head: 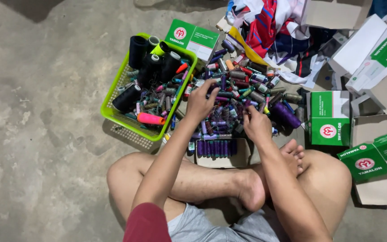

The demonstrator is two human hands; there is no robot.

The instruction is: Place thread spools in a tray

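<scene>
I sit cross-legged on a concrete floor. My left hand point(201, 101) reaches into a heap of small thread spools point(242, 85) of many colours, fingers spread over the purple ones; whether it grips one I cannot tell. My right hand point(256, 123) rests on the heap's near right side with its fingers curled down among the spools. Just in front of my legs lies an open cardboard box point(242, 157) with a row of purple spools point(216, 148) standing in it.
A lime-green plastic basket point(113, 96) at the left holds large black cones and small spools. Green-and-white cartons point(330, 118) lie at the right and behind the basket. Crumpled cloth point(274, 27) lies at the back. Bare concrete spreads to the left.
</scene>
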